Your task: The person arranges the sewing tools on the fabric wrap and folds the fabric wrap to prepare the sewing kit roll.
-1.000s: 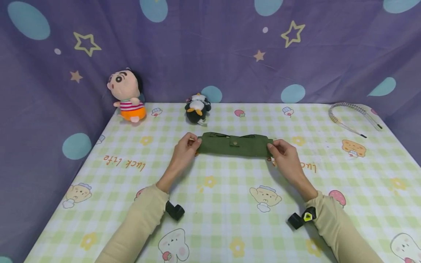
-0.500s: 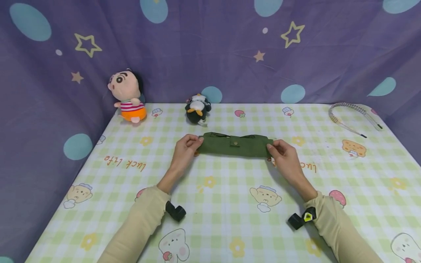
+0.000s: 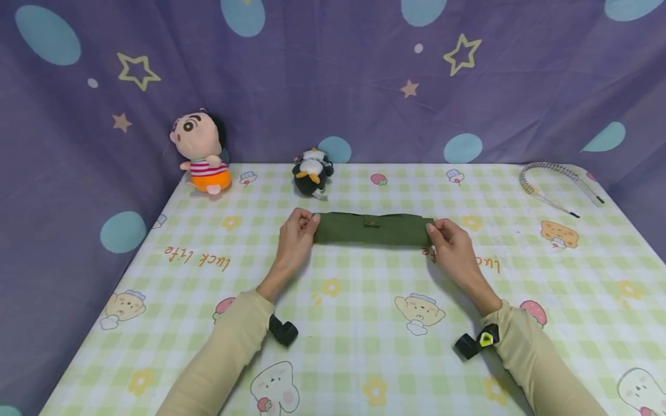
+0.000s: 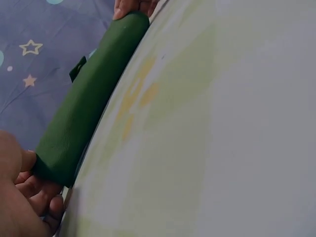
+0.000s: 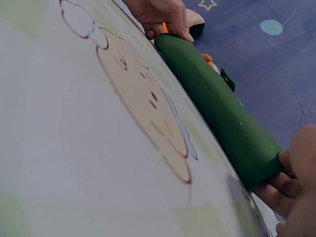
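In the head view a long folded green cloth (image 3: 372, 230) stretches between my two hands over the middle of the table. A small tab with a metal snap (image 3: 372, 223) sits at its upper edge, and in the right wrist view this tab (image 5: 228, 80) sticks out from the far side. My left hand (image 3: 295, 240) pinches the left end between thumb and fingers. At the other end my right hand (image 3: 454, 249) does the same, its thumb on the near face. Both wrist views show the cloth (image 4: 91, 98) as a thick, rounded roll.
Behind the hands, a plush doll (image 3: 203, 153) in orange shorts stands at the back left corner. A small penguin plush (image 3: 312, 173) lies near the back edge. To the right lies a headband (image 3: 531, 182). A purple curtain (image 3: 364, 86) hangs behind the checked tablecloth (image 3: 364, 323).
The green cloth has rolled away from me, so its snap tab now shows shorter at the top edge. My left hand has shifted slightly; both hands keep their hold.
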Demonstrator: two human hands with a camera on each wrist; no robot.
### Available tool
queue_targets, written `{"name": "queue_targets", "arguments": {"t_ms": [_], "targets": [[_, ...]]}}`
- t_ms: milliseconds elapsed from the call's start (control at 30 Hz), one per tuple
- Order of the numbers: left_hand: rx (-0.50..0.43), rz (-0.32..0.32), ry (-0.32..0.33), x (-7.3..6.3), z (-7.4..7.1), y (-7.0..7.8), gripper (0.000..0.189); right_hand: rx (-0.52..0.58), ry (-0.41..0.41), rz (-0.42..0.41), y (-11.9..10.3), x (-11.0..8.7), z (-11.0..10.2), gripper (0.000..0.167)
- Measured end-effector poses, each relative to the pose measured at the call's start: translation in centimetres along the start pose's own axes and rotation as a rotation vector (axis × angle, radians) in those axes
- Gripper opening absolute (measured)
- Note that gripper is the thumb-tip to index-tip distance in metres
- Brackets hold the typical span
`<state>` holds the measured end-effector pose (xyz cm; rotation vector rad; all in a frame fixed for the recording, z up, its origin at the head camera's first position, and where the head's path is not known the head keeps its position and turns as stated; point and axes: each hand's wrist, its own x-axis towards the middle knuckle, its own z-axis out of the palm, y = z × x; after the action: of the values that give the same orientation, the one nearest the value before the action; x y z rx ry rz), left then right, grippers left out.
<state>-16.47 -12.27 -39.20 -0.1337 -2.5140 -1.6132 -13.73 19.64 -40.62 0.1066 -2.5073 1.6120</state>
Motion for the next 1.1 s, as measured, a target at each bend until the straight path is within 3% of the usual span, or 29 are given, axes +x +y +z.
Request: {"name": "queue_targets", "arguments": {"t_ms": [300,533,800,967,1100], "targets": [[0.069,-0.059,-0.038,0.8,-0.6,0.2,0.021,-0.017,-0.010,-0.015,0.0,0.4,-0.2,0.029],[-0.070,-0.171,-0.116,1.1,-1.3,0.7,0.020,-0.035,-0.018,-0.026,0.0,0.6,-0.8,0.031],[-0.109,-0.216,-0.085,1.1,-1.3,0.9,0.032,0.024,-0.017,-0.016,-0.3,0.5,-0.5,0.031],[-0.055,-0.178,-0.089,1.1,-0.9,0.8,0.029,0.012,-0.013,-0.009,-0.1,0.4,-0.5,0.029],[0.030,-0.104,-0.105,0.9,-0.7,0.6,0.029,0.007,-0.024,-0.075,0.4,0.3,-0.8,0.023]]}}
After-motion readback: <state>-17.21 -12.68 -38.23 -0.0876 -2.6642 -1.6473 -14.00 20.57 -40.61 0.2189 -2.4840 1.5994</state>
